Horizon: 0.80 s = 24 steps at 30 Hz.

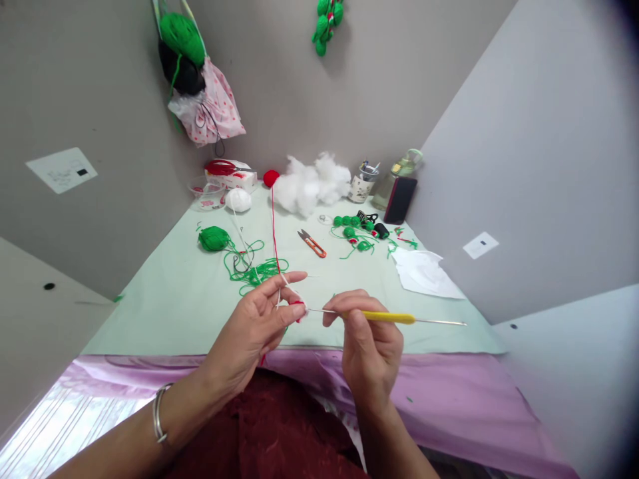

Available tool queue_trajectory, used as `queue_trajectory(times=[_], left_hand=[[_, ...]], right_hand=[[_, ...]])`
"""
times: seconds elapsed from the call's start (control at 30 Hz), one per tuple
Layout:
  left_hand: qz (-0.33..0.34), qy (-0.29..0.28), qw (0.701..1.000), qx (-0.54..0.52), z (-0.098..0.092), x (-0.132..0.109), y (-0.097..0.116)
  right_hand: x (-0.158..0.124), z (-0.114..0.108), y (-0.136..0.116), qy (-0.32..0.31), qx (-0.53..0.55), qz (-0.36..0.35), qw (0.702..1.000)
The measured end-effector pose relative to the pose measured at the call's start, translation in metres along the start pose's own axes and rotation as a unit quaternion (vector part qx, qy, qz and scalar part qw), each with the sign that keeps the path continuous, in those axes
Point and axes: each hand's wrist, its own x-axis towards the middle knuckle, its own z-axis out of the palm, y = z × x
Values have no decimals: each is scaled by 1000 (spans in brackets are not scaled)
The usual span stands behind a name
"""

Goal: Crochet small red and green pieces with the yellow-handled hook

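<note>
My left hand (259, 316) pinches a small red and white crochet piece (300, 310) between thumb and fingers. Red yarn (274, 229) and white yarn (240, 229) run from the table up to its raised index finger. In my right hand (372, 339) is a crochet hook (387, 317) with a yellow handle, held like a pen. The hook's thin metal tip reaches the crochet piece, and its other metal end points right. Whether a loop sits on the tip is too small to tell. Both hands are above the front part of the table.
Loose green yarn (267, 267) and a green ball (214, 238) lie left. Orange thread snips (312, 243) rest mid-table. Behind are a red ball (271, 177), white ball (238, 199) and white stuffing (312, 185). Green crochet pieces (349, 232), a phone (401, 200) and paper (426, 271) are right.
</note>
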Motion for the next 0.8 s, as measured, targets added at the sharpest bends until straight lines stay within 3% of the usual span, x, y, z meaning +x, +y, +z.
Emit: queue_trajectory(times=[0.33, 0.57, 0.8], left_hand=[[9, 0, 1000, -1, -3, 0, -4], [9, -46, 999, 5, -4, 1, -12], [-2, -33, 999, 13, -5, 0, -9]], right_hand=[[-1, 1, 1, 6, -10, -11, 1000], [-4, 3, 6, -23, 38, 11, 999], [2, 3, 7, 1, 144, 111, 983]])
